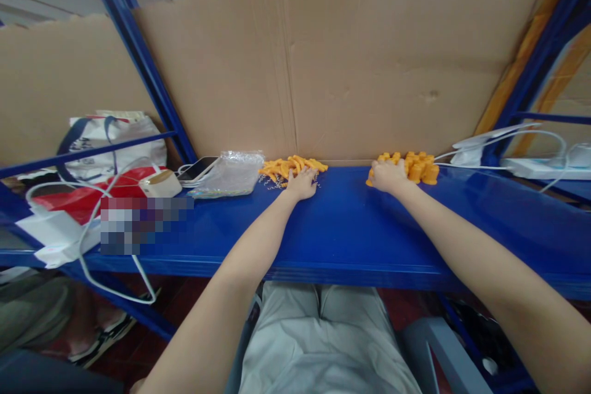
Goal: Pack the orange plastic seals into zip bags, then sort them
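Note:
My left hand (302, 183) rests at the front of a loose pile of flat orange pieces (279, 168), its fingers apart and touching the pile. Small silvery bits that look like short chains lie among these pieces. Off to the right, my right hand (388, 176) is at the left end of a cluster of chunky orange pieces (421, 168) standing close together. Its fingers are curled over one orange piece (370, 179), which is mostly hidden under them. Both groups sit at the back of the blue shelf (341, 228), against the cardboard.
Left of the loose pile lie a clear plastic bag (233, 173) and a phone (201, 168). Farther left are a white charger (160, 184), white cables, a red bag (78, 200) and a cloth tote bag (133, 144). A cardboard sheet (351, 61) walls the back. Another power strip (545, 168) is at the right.

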The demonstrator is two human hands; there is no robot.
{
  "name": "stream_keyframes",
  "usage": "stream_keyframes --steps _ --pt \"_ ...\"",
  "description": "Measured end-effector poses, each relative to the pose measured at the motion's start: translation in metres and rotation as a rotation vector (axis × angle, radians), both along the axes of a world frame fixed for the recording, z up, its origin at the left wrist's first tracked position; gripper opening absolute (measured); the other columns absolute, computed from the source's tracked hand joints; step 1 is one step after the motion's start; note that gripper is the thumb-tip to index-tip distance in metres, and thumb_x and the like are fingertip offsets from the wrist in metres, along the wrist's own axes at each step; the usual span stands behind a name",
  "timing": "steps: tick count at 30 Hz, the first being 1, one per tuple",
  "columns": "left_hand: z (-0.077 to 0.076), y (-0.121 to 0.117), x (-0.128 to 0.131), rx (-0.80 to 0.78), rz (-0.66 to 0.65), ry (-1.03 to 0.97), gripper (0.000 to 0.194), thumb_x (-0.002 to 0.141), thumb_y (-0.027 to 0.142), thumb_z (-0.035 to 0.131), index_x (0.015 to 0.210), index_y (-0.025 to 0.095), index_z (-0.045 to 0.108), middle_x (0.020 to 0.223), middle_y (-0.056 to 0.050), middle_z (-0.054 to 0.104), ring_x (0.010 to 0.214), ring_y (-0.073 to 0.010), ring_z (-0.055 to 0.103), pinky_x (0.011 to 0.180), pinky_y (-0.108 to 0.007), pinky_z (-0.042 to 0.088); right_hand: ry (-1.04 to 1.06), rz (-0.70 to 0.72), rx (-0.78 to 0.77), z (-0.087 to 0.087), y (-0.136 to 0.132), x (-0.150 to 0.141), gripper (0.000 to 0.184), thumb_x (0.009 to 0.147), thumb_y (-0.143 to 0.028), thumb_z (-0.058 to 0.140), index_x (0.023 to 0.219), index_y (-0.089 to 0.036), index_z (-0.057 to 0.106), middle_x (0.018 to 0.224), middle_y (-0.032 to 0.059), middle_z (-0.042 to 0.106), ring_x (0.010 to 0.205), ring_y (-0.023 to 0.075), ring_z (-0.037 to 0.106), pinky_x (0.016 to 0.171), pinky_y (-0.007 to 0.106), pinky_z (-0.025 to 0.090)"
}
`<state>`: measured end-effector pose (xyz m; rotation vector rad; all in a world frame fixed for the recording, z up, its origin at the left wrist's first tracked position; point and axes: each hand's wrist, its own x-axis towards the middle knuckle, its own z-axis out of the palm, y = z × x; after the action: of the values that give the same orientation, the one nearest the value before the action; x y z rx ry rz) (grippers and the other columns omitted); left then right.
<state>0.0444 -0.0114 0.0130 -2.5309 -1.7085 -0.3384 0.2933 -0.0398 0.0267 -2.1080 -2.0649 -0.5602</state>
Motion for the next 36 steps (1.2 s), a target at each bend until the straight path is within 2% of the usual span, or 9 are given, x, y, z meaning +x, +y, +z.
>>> stream_keyframes --steps 4,8,12,17,25,28,31,33,36 --pt "-0.002 0.007 -0.004 -0.044 -0.033 0.014 0.067 0.094 0.032 0.046 0.158 0.022 0.03 0.166 -0.013 0.025 0.156 -0.032 0.015 0.122 -0.064 0.01 -0.01 0.01 0.005 -0.001 0.001 0.0 0.04 0.089 -0.021 0.047 0.122 -0.008 0.064 0.121 0.0261 0.067 0.114 0.04 0.06 0.099 0.061 0.033" --pt "-0.001 0.009 -0.007 -0.029 -0.054 0.008 0.062 0.095 0.035 0.046 0.155 0.026 0.035 0.167 -0.011 0.025 0.156 -0.0314 0.016 0.122 -0.063 0.013 -0.012 0.026 0.012 -0.004 0.005 0.003 0.04 0.088 -0.023 0.047 0.122 -0.009 0.064 0.121 0.0267 0.067 0.115 0.0409 0.06 0.099 0.063 0.032" --pt "0.0 0.008 -0.007 -0.006 -0.07 -0.005 0.057 0.096 0.033 0.046 0.152 0.022 0.042 0.166 -0.013 0.028 0.155 -0.0308 0.021 0.122 -0.058 0.019 -0.013 0.032 0.013 -0.004 0.005 0.003 0.04 0.088 -0.024 0.048 0.121 -0.009 0.065 0.121 0.0268 0.067 0.115 0.0415 0.06 0.1 0.065 0.032" --pt "0.001 0.002 -0.003 -0.036 -0.097 0.007 0.054 0.099 0.031 0.044 0.152 0.023 0.042 0.165 -0.012 0.03 0.155 -0.0288 0.021 0.124 -0.055 0.018 0.006 0.027 -0.006 -0.002 0.002 0.0 0.038 0.088 -0.023 0.049 0.12 -0.009 0.065 0.122 0.0271 0.067 0.116 0.0414 0.06 0.102 0.065 0.03" --pt "0.027 -0.018 0.012 0.045 -0.134 0.004 0.052 0.099 0.031 0.045 0.149 0.019 0.044 0.163 -0.013 0.035 0.153 -0.0302 0.028 0.122 -0.058 0.022 -0.02 0.037 -0.011 0.001 -0.003 -0.003 0.036 0.088 -0.023 0.048 0.117 -0.011 0.065 0.119 0.026 0.069 0.116 0.0411 0.061 0.099 0.064 0.035" --pt "0.04 -0.034 0.001 0.12 -0.06 -0.004 0.052 0.099 0.033 0.043 0.148 0.014 0.046 0.16 -0.017 0.04 0.147 -0.0334 0.037 0.119 -0.055 0.031 -0.025 0.011 -0.042 0.005 -0.007 -0.007 0.037 0.089 -0.021 0.047 0.119 -0.01 0.065 0.122 0.0261 0.068 0.118 0.0408 0.06 0.099 0.063 0.036" --pt "0.046 -0.051 -0.029 0.193 0.133 -0.003 0.053 0.098 0.033 0.041 0.148 0.017 0.046 0.153 -0.017 0.049 0.138 -0.036 0.049 0.113 -0.055 0.038 -0.027 -0.008 -0.07 0.009 -0.011 -0.011 0.038 0.09 -0.019 0.045 0.122 -0.008 0.064 0.124 0.0262 0.067 0.119 0.0402 0.06 0.101 0.062 0.035" --pt "0.044 -0.061 -0.058 0.233 0.297 0.007 0.056 0.098 0.037 0.038 0.151 0.02 0.044 0.157 -0.016 0.045 0.141 -0.0385 0.045 0.112 -0.06 0.038 -0.024 -0.029 -0.095 0.01 -0.012 -0.013 0.04 0.091 -0.018 0.044 0.124 -0.005 0.062 0.125 0.0268 0.066 0.121 0.0398 0.059 0.102 0.06 0.035" --pt "0.034 -0.072 -0.107 0.22 0.546 -0.03 0.065 0.098 0.046 0.033 0.157 0.021 0.034 0.165 -0.016 0.029 0.149 -0.0434 0.028 0.11 -0.071 0.033 -0.015 -0.055 -0.124 0.01 -0.012 -0.014 0.041 0.093 -0.019 0.043 0.126 -0.002 0.059 0.129 0.0279 0.063 0.123 0.0391 0.058 0.104 0.057 0.034"
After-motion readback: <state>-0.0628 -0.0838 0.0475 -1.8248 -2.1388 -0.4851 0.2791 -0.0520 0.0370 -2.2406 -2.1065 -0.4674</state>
